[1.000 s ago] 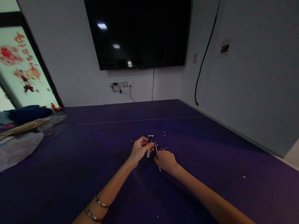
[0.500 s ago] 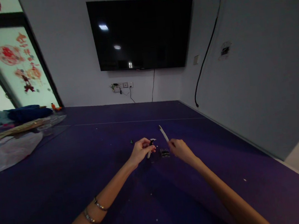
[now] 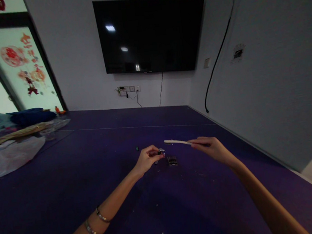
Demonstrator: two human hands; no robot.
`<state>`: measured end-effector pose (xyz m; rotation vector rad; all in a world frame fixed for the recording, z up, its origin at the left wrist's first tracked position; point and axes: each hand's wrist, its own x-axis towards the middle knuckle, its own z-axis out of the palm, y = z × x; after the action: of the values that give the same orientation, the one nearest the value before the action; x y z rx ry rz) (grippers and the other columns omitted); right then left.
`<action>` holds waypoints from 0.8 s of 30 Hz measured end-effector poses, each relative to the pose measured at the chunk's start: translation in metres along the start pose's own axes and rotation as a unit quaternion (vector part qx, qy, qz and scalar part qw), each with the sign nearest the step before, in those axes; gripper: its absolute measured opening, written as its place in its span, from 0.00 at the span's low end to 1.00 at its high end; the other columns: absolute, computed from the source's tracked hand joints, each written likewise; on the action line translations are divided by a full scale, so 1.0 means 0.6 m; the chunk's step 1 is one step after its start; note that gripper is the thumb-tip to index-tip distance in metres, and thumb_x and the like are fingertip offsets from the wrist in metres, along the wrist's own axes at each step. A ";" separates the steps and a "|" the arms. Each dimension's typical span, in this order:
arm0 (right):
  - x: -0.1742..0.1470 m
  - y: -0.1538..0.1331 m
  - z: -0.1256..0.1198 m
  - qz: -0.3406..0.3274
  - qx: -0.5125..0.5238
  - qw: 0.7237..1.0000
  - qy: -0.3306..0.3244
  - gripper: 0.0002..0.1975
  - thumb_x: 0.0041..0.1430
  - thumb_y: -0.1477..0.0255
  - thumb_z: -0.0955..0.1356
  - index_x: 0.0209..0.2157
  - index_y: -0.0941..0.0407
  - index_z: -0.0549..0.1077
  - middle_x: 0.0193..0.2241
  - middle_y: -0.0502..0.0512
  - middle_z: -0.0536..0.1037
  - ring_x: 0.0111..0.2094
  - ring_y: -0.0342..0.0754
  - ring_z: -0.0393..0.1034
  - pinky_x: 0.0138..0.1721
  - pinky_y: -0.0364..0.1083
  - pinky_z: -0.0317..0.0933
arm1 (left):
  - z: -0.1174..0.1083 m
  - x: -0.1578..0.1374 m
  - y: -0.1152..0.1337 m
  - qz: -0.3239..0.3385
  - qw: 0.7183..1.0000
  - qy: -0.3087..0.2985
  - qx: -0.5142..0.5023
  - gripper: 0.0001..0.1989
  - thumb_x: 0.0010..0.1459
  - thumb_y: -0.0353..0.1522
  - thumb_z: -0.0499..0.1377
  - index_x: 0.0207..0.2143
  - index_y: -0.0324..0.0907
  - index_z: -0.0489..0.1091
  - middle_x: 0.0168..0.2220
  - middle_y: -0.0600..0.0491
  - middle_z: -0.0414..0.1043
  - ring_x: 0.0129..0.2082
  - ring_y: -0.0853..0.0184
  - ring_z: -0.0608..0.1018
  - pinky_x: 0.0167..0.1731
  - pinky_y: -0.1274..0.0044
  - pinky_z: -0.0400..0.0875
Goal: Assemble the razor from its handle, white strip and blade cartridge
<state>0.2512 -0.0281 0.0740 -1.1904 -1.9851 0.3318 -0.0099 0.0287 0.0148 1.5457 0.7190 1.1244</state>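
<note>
My left hand (image 3: pixel 147 159) is closed, fingertips pinching a small razor-like tool (image 3: pixel 161 152) with a black part and a shiny, silvery head; its pale handle shows a little below the fingers. My right hand (image 3: pixel 213 148) grips the end of a slim white toothbrush (image 3: pixel 180 142), held almost level with its head pointing left. That brush head has dark bristles underneath and hangs just above and right of the silvery head, apparently apart from it. Below, between the hands, a small clear and dark case (image 3: pixel 172 161) lies on the purple floor (image 3: pixel 144 216).
A small dark piece (image 3: pixel 137 148) lies left of my left hand, and white specks dot the floor. Plastic sheeting (image 3: pixel 14 159) and blue cloth (image 3: pixel 33 116) lie at the far left. A television (image 3: pixel 150 35) hangs on the wall; a black cable (image 3: pixel 219 53) dangles at right.
My right hand has moved right and slightly up, turning the toothbrush from steep to nearly level. The tool in my left hand has tilted, so its silvery head shows more toward me.
</note>
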 end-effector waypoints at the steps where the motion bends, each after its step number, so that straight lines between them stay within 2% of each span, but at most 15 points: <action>1: -0.001 -0.009 0.000 -0.004 -0.001 1.000 -0.007 0.15 0.55 0.61 0.64 0.40 0.53 0.76 0.35 0.55 0.77 0.36 0.48 0.70 0.37 0.45 0.63 | 0.002 -0.001 0.002 0.000 1.000 -0.003 0.004 0.11 0.41 0.32 0.66 0.24 0.39 0.65 0.27 0.53 0.74 0.27 0.70 0.75 0.26 0.79 0.65; 5: -0.002 -0.034 0.010 -0.014 -0.001 1.000 -0.015 0.14 0.55 0.62 0.64 0.38 0.52 0.77 0.32 0.54 0.77 0.34 0.47 0.70 0.36 0.45 0.62 | 0.007 -0.007 0.016 -0.003 1.000 -0.021 0.010 0.11 0.42 0.32 0.65 0.25 0.39 0.66 0.28 0.53 0.75 0.28 0.70 0.75 0.27 0.79 0.65; 12: -0.003 -0.026 0.009 -0.005 -0.016 1.000 0.018 0.14 0.54 0.61 0.65 0.37 0.53 0.77 0.31 0.55 0.77 0.33 0.48 0.71 0.36 0.46 0.63 | 0.016 -0.017 0.033 0.004 0.998 -0.053 -0.035 0.10 0.41 0.29 0.66 0.24 0.38 0.65 0.29 0.53 0.75 0.31 0.70 0.76 0.36 0.76 0.66; 18: -0.006 -0.039 0.006 -0.020 0.002 1.000 -0.002 0.14 0.53 0.61 0.65 0.37 0.52 0.77 0.31 0.55 0.78 0.33 0.48 0.71 0.34 0.45 0.63 | 0.016 -0.016 0.034 -0.002 0.998 -0.058 -0.019 0.10 0.41 0.29 0.66 0.25 0.38 0.67 0.29 0.53 0.75 0.31 0.69 0.76 0.36 0.75 0.67; 24: -0.006 -0.038 0.008 -0.008 0.012 1.000 0.025 0.14 0.53 0.60 0.66 0.35 0.53 0.78 0.31 0.56 0.78 0.33 0.49 0.71 0.36 0.48 0.64 | 0.017 -0.018 0.037 0.006 0.999 -0.049 -0.016 0.11 0.41 0.30 0.66 0.24 0.38 0.66 0.29 0.53 0.75 0.32 0.68 0.76 0.37 0.73 0.68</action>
<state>0.2345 -0.0423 0.0822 -1.1563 -1.9414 0.3143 -0.0070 0.0095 0.0331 1.5692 0.6239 1.0556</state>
